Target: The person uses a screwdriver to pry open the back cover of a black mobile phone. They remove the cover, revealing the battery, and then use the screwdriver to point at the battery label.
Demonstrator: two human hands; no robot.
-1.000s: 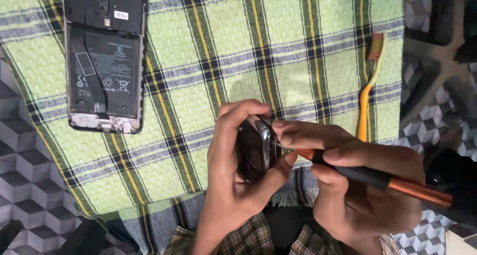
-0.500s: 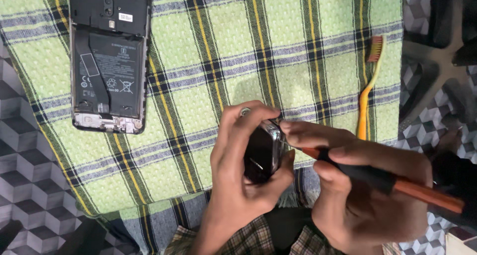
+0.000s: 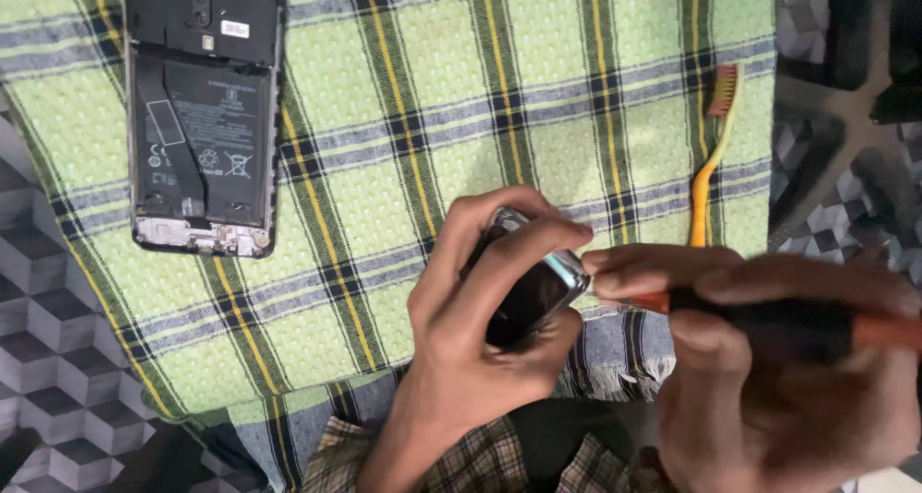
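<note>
Green checked cloth (image 3: 403, 99), opened phone (image 3: 202, 119) upper left, toothbrush (image 3: 709, 157) right. Left hand (image 3: 471, 339) clamped on small dark device (image 3: 533, 287); right hand (image 3: 768, 359) grips screwdriver (image 3: 768, 325), tip at device's edge. Step: working that edge; needs steady pressure.

free: mid cloth (image 3: 432, 99) | blocked: opened phone (image 3: 204, 119) left, toothbrush (image 3: 711, 157) right

Small dark shiny-edged device (image 3: 531, 287), tilted, against orange-black screwdriver (image 3: 768, 322).

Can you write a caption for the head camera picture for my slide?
Left hand grips a small dark device while right hand presses a screwdriver against it.
</note>
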